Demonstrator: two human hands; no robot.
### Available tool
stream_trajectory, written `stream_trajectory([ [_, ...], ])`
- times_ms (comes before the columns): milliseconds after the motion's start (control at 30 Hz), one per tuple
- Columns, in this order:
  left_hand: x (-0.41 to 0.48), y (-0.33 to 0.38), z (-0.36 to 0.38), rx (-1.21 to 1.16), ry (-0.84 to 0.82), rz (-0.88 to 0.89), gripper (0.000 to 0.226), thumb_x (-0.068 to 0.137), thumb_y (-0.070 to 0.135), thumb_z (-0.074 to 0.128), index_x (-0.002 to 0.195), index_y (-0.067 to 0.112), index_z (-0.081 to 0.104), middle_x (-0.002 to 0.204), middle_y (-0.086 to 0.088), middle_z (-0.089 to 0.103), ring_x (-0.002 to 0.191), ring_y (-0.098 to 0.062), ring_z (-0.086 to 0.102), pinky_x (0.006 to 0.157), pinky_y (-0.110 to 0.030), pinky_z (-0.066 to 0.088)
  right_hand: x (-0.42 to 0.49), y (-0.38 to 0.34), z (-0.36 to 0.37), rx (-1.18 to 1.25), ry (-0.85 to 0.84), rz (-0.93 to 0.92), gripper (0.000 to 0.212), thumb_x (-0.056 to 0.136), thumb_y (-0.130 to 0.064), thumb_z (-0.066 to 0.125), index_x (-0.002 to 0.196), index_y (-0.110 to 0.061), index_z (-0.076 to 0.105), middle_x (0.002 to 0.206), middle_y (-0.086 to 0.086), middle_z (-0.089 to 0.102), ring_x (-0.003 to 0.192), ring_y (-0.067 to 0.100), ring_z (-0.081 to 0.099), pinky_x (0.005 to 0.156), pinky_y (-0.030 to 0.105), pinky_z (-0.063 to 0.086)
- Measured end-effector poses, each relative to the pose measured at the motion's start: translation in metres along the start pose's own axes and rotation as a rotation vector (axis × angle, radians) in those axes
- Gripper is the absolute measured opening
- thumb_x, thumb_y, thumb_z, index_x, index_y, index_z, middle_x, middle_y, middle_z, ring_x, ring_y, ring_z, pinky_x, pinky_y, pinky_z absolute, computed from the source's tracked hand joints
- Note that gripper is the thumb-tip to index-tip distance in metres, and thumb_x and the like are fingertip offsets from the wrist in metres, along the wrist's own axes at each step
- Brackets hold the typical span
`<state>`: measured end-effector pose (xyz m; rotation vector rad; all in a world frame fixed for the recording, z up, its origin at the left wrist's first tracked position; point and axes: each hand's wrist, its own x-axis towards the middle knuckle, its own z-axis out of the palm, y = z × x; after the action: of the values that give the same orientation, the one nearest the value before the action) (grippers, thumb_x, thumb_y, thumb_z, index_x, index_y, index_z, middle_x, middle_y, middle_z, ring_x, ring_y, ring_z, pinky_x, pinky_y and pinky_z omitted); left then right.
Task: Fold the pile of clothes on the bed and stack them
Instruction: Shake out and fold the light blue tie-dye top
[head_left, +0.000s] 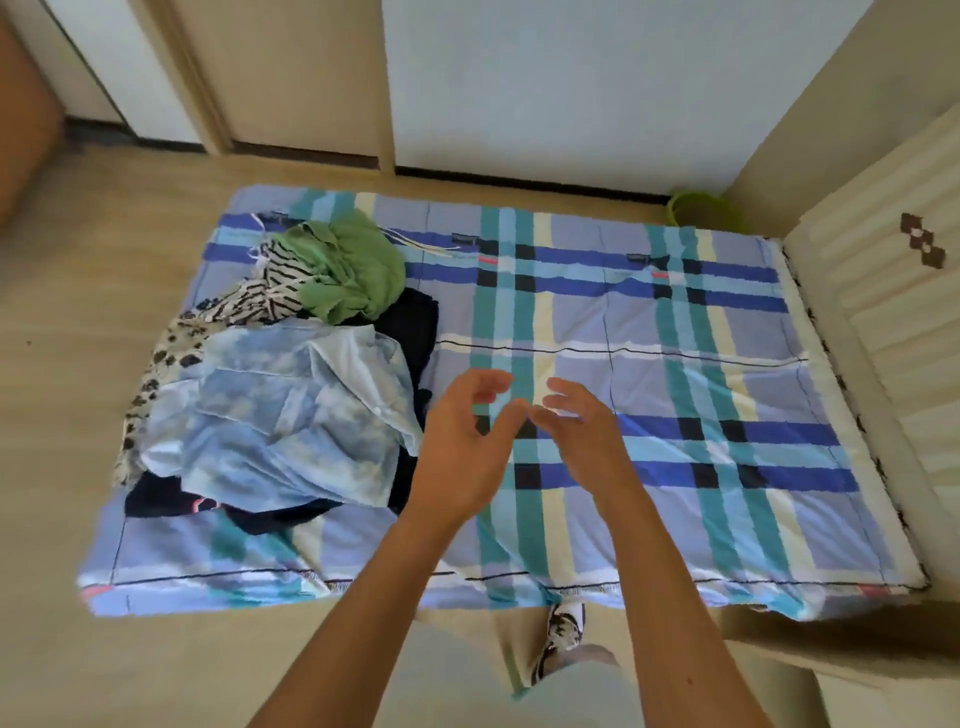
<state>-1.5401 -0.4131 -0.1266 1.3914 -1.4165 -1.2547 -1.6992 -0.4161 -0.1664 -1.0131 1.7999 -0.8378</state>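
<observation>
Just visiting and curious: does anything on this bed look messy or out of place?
Yes. On the left side of the checked blue bedspread, clothes lie crumpled and unfolded: a green cloth garment, a pale blue tie-dye shirt on dark clothes, and a leopard-print piece at the edge.

Bare forearms (363, 597) reach frame edge; left hand (462, 447), right hand (582, 431) uncovered. Light grey legwear (587, 680) at knee. White shoe (563, 631), black mottled pattern, on one foot.

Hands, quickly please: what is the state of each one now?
Left hand: open, fingers relaxed, holds nothing.
Right hand: open, fingers relaxed, holds nothing.
</observation>
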Motion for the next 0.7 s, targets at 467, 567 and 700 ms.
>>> stream_trajectory([
  [467,0.037,-0.069,0.058,0.084,0.205,-0.103,0.024,0.094,0.029,0.062,0.117,0.023,0.064,0.113,0.014,0.065,0.108,0.001,0.059,0.084,-0.005,0.042,0.107,0.056,0.013,-0.135,-0.285,-0.154,0.051,0.092,-0.039,0.068,0.139,-0.027,0.051,0.127,-0.005,0.06,0.098,0.008,0.062,0.074,0.018,0.049],
  [567,0.056,-0.118,0.055,0.113,0.185,-0.117,0.026,0.094,0.027,0.062,0.119,0.021,0.063,0.113,0.012,0.064,0.107,-0.002,0.059,0.083,-0.005,0.043,0.123,0.092,0.038,-0.107,-0.276,-0.112,0.05,0.092,-0.039,0.068,0.138,-0.032,0.05,0.122,-0.013,0.057,0.09,-0.005,0.06,0.067,0.012,0.045],
  [700,0.075,-0.191,0.051,0.137,0.187,-0.122,0.025,0.094,0.025,0.062,0.119,0.021,0.063,0.114,0.011,0.065,0.107,-0.003,0.059,0.083,-0.007,0.043,0.144,0.143,0.081,-0.099,-0.276,-0.096,0.047,0.092,-0.038,0.068,0.136,-0.035,0.051,0.121,-0.014,0.057,0.088,-0.009,0.059,0.066,0.009,0.043],
])
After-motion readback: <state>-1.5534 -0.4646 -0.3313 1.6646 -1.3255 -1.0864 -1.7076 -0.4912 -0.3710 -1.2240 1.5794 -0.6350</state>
